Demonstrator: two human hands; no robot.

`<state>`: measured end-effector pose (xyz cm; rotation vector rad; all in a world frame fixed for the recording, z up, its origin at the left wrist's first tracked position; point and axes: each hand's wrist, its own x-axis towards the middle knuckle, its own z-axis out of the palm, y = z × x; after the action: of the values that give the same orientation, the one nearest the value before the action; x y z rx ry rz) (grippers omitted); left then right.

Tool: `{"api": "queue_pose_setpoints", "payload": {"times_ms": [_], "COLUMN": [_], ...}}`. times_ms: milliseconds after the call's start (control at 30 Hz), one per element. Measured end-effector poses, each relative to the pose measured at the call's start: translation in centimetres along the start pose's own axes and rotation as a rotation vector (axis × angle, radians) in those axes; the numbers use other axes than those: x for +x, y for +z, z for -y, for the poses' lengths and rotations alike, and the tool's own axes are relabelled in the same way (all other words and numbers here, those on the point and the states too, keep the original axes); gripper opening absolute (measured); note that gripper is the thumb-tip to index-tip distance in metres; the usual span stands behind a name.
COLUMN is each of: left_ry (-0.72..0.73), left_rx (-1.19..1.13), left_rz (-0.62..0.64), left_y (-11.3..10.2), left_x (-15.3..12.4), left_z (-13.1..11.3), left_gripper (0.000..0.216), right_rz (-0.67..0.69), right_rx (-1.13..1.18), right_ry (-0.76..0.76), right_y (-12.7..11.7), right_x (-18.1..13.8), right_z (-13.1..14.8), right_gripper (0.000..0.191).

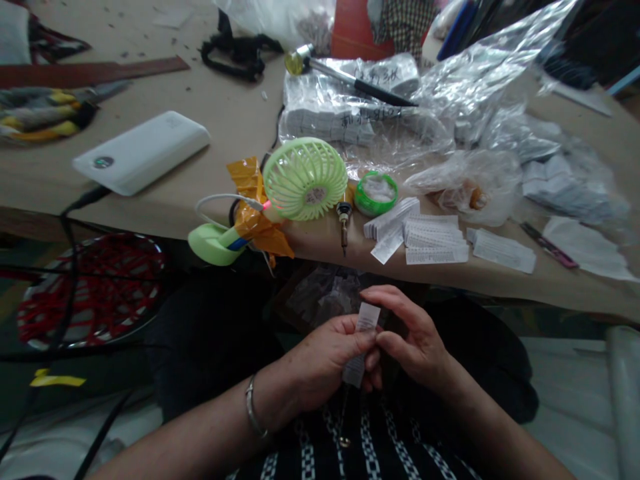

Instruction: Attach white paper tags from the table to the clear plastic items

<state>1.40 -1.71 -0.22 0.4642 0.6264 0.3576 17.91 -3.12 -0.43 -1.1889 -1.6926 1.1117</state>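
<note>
My left hand (333, 353) is closed on a narrow white label (368, 316) with small print, pinched under the thumb above my lap. The label's lower end shows below the thumb. My right hand (413, 333) is beside it, its thumb by the label's edge and its index finger raised apart near the top end. Its other fingers are partly hidden. Ahead on the table edge lie loose stacks of similar printed labels (435, 240), with a smaller pile of labels (503, 250) to their right.
A green clip fan (305, 180) stands at the table edge, near a soldering-iron-like tip (343, 227) and a green-rimmed tub (376, 193). Behind lie a hammer (355, 80) and plastic-wrapped bundles (330, 120). Left are a white power bank (145, 153) and pliers (45, 113); scissors (550, 247) lie right.
</note>
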Motion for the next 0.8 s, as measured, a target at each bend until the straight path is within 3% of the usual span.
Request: {"api": "queue_pose_setpoints", "payload": {"times_ms": [167,333,500,800], "left_ry": [-0.002,0.056,0.126,0.154], "left_rx": [0.007,-0.007,0.077,0.241], "left_rz": [-0.025,-0.063,-0.1,-0.202], "left_y": [0.0,-0.1,-0.2,-0.9], "left_x": [0.0,0.0,-0.2,0.1], "left_z": [0.0,0.0,-0.3,-0.2], "left_gripper": [0.025,0.02,0.024,0.03], "right_rz": [-0.003,-0.148,-0.101,-0.16], "right_rx": [-0.106,0.133,0.42,0.426], "right_ry": [-0.067,0.17,0.393,0.419], "right_y": [0.3,0.9,1.7,2.7], "right_x": [-0.2,0.2,1.2,2.4], "right_z": [-0.2,-0.5,-0.6,-0.7], "right_gripper": [0.041,0.035,0.017,0.018]}}
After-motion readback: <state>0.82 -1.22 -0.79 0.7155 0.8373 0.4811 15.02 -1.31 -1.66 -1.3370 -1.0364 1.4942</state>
